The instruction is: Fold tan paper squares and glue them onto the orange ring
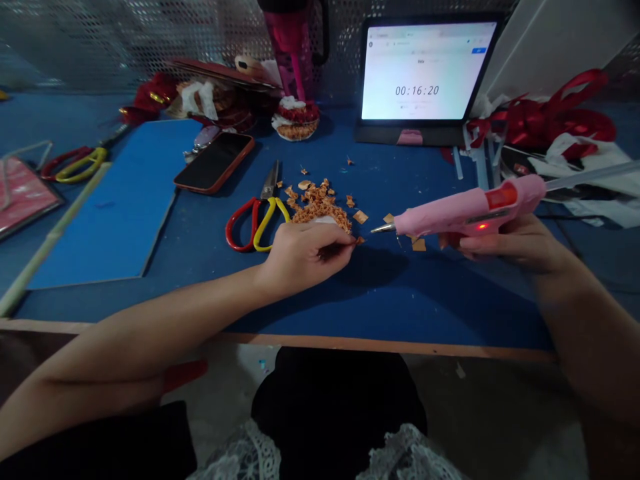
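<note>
Head view, landmark central scissors (pixel 265 199): left hand (pixel 313 255), just right, closed in a pinch on small brown piece (pixel 359 241); right hand (pixel 523 248), farther right, curled round pink glue gun (pixel 450 211), nozzle (pixel 384 228) apart from piece. Step, apparently: gluing. Next move likely calls for steady nozzle-to-piece alignment.

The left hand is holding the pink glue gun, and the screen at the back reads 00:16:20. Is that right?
Not quite: the head view shows the pink glue gun in the right hand, not the left hand. The screen at the back does read 00:16:20.
</note>
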The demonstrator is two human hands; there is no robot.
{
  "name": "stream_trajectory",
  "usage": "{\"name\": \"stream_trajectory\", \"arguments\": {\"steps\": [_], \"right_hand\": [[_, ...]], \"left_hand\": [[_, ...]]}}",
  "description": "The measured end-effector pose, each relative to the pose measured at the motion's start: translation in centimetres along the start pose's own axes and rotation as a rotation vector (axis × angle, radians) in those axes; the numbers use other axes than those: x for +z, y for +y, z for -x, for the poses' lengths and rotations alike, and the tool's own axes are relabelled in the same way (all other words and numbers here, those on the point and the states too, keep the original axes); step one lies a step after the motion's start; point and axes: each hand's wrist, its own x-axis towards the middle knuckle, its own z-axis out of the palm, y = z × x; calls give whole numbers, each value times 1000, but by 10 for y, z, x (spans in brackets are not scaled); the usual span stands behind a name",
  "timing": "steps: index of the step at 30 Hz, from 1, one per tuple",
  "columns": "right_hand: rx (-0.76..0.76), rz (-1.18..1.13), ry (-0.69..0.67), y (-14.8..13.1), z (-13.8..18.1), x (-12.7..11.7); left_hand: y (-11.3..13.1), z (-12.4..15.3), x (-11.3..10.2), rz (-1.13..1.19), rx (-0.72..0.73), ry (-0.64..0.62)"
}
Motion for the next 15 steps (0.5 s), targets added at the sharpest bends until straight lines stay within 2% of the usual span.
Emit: {"name": "stream_trajectory", "arguments": {"steps": [9, 15], "right_hand": [[-22, 51, -22, -4, -1, 9], [-58, 69, -44, -4, 0, 9]], "left_hand": [[1, 2, -1, -42, 4, -13], [0, 3, -1, -42, 64, 11]]}}
